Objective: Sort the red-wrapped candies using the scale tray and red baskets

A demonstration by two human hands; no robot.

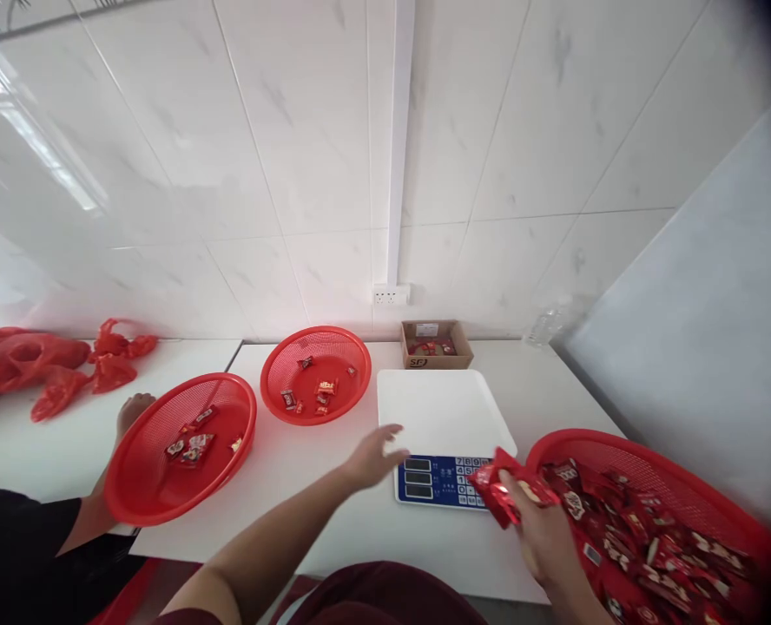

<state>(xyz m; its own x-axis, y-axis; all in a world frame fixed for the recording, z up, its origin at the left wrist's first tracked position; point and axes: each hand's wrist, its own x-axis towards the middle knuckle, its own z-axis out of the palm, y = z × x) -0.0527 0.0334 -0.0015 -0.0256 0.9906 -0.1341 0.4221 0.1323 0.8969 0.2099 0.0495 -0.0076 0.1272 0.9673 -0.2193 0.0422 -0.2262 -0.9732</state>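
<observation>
At the near right, beside a large round red plastic basket heaped with wrapped sweets (659, 529), the right hand (538, 521) has its fingers closed round shiny red foil packets (509, 488), held above the scale's front edge. The left hand (373, 457), thumb and fingers spread wide apart and holding nothing, hovers by the blue keypad panel of the white flat-topped electronic scale (441, 408). Behind the scale sits an open brown cardboard box with red packets inside (434, 358), near the tiled wall (333, 174).

Packing workroom | scale (441, 412), candy-filled basket (659, 538), shared white tables (333, 512), tiled wall (320, 174)
</observation>
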